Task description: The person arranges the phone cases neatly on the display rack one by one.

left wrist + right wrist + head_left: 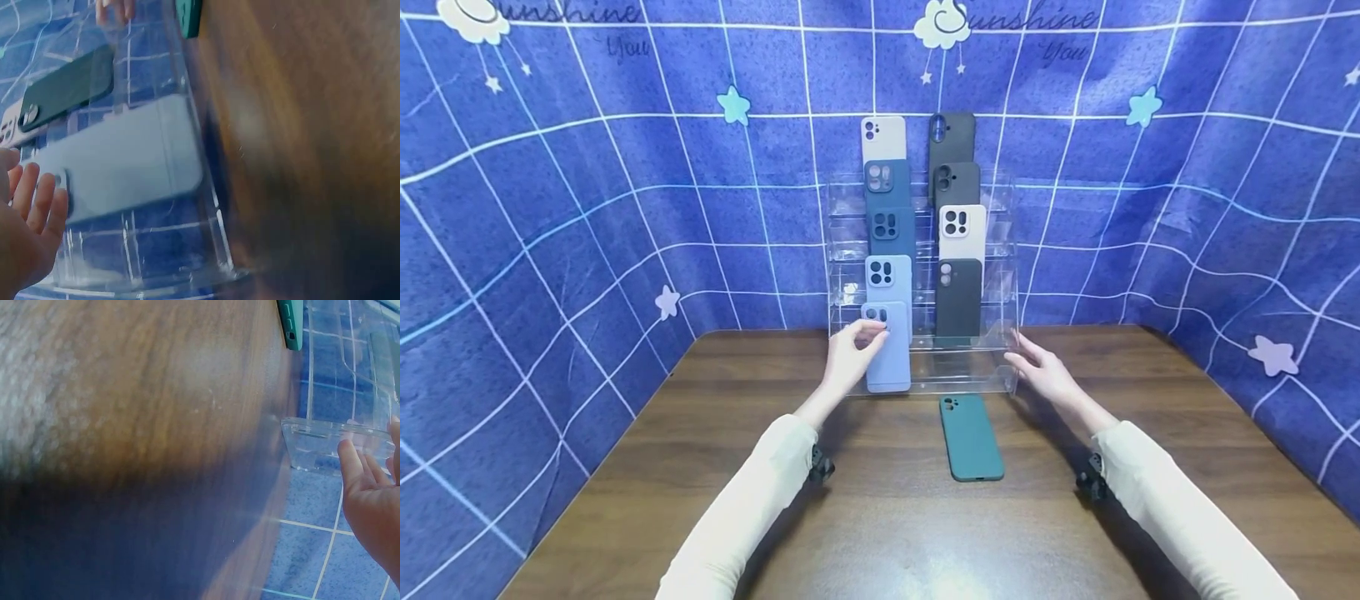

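Observation:
My left hand (852, 354) is in front of a light blue phone case (891, 367) standing in the lowest left tier of a clear stepped rack (958, 367). Its thumb and loosely bent fingers are by the case's camera cutout; in the left wrist view its fingertips lie over that end of the case (125, 156). At the rack's right side, my right hand (1048, 375) has fairly straight fingers against the clear side panel (312, 447). A green phone case (972, 437) lies on the table in front of the rack.
More cases stand in two columns on the rack, including a white case (891, 137), a dark blue case (891, 187) and a black case (958, 304). The wooden table (880, 533) meets a blue checked cloth (737, 208) behind and at the sides.

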The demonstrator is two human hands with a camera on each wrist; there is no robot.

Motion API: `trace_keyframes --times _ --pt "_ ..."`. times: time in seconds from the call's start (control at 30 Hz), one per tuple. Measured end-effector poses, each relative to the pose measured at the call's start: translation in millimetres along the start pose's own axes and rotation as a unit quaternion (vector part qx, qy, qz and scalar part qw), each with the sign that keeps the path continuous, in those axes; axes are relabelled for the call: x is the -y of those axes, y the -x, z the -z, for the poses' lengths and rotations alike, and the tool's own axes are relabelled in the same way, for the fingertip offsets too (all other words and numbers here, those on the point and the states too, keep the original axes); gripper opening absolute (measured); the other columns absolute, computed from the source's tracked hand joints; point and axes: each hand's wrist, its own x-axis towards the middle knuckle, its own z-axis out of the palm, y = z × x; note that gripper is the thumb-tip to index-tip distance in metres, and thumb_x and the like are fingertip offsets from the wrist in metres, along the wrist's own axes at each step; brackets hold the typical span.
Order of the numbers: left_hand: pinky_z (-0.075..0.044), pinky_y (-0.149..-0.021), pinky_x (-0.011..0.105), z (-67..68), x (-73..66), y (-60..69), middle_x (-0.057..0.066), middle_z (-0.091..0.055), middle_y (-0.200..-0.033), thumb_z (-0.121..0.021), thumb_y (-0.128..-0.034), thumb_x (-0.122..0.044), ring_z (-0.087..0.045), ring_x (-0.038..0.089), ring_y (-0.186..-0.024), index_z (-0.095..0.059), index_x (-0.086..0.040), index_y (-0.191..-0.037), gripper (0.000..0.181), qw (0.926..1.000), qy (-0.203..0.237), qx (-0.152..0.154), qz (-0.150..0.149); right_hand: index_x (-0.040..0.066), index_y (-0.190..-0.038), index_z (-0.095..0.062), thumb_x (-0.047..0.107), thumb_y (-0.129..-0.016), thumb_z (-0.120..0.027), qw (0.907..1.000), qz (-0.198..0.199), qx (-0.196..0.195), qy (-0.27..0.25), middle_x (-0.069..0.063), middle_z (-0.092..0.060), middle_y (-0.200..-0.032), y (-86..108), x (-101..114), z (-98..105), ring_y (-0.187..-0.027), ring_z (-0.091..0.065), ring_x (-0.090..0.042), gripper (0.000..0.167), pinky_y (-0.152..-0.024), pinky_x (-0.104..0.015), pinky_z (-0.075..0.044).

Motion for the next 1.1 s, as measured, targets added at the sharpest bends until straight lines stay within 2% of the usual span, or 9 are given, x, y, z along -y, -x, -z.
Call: trace_keyframes --times 0.1,0.23,0.37,0.5,0.6,0.87,1.0,1.1 --pt "-0.055 -0.073 0.025 -7.8 -1.0 7.9 0.007 -0.072 -0.093 -0.068 -0.0857 -0.020 -0.066 0.017 -0.079 -0.070 -0.009 -0.100 0.018 0.9997 0.002 0.024 0.001 0.012 -0.147 -0.029 0.038 -0.094 -0.055 0.9999 0.003 -0.002 0.017 -0.022 -0.039 -0.142 0.2 0.2 0.8 -0.105 -0.062 -0.037 0.064 -0.094 -0.043 -0.051" --pt "-0.056 -0.073 0.023 -19.0 0.0 17.5 0.005 -0.072 -0.093 -0.068 -0.0861 -0.021 -0.066 0.015 -0.079 -0.070 -0.008 -0.099 0.018 0.9985 -0.007 0.054 0.005 0.014 -0.147 -0.029 0.041 -0.094 -0.054 0.9994 0.007 -0.004 0.033 -0.021 -0.042 -0.141 -1.5 -0.4 1.3 -0.100 -0.065 -0.035 0.065 -0.090 -0.040 -0.054" --pt "-0.056 -0.072 0.021 -29.8 0.6 22.4 0.005 -0.073 -0.092 -0.068 -0.0860 -0.021 -0.067 0.014 -0.079 -0.070 -0.007 -0.098 0.018 0.9968 -0.005 0.080 0.000 0.014 -0.147 -0.029 0.041 -0.094 -0.054 0.9993 0.007 -0.006 0.035 -0.022 -0.047 -0.137 -2.3 -2.2 1.3 -0.099 -0.065 -0.034 0.065 -0.089 -0.039 -0.054" --pt "-0.056 -0.073 0.020 -39.9 -2.9 26.7 0.003 -0.073 -0.092 -0.067 -0.0872 -0.022 -0.067 0.012 -0.079 -0.070 -0.008 -0.098 0.018 0.9921 -0.002 0.125 0.010 0.015 -0.147 -0.029 0.041 -0.094 -0.054 0.9994 0.005 -0.008 0.033 -0.022 -0.050 -0.135 -1.5 -3.9 1.3 -0.098 -0.065 -0.033 0.064 -0.090 -0.040 -0.053" --pt "-0.055 -0.072 0.019 -46.9 -8.0 31.6 0.001 -0.073 -0.095 -0.066 -0.0883 -0.023 -0.067 0.011 -0.079 -0.070 -0.009 -0.100 0.018 0.9869 -0.009 0.160 0.021 0.015 -0.147 -0.029 0.040 -0.094 -0.054 0.9997 0.005 -0.006 0.024 -0.021 -0.048 -0.137 -1.5 -3.4 0.8 -0.100 -0.065 -0.033 0.064 -0.090 -0.038 -0.054" --pt "-0.054 -0.082 0.020 -65.8 -16.1 39.9 0.003 -0.072 -0.103 -0.062 -0.0911 -0.025 -0.067 0.014 -0.093 -0.068 -0.006 -0.107 0.026 0.9660 -0.011 0.257 0.021 0.012 -0.147 -0.029 0.037 -0.094 -0.056 0.9999 0.003 -0.005 -0.014 -0.021 -0.045 -0.139 -1.2 -3.1 -0.8 -0.105 -0.062 -0.036 0.064 -0.081 -0.013 -0.052" --pt "-0.053 -0.089 0.023 -72.2 -17.9 42.4 0.003 -0.070 -0.108 -0.060 -0.0925 -0.023 -0.066 0.016 -0.101 -0.068 -0.006 -0.109 0.025 0.9536 -0.033 0.299 0.006 0.012 -0.147 -0.029 0.037 -0.094 -0.056 0.9998 -0.004 -0.004 -0.017 -0.021 -0.045 -0.139 -0.7 -3.2 -1.0 -0.105 -0.062 -0.034 0.064 -0.079 -0.011 -0.051" --pt "-0.052 -0.091 0.024 -75.4 -18.6 43.5 0.003 -0.070 -0.111 -0.058 -0.0930 -0.023 -0.064 0.017 -0.105 -0.068 -0.009 -0.109 0.023 0.9467 -0.056 0.317 -0.011 0.013 -0.147 -0.029 0.037 -0.094 -0.055 0.9999 -0.008 -0.002 -0.015 -0.020 -0.045 -0.139 -0.3 -3.7 -1.0 -0.105 -0.062 -0.033 0.064 -0.080 -0.013 -0.052"
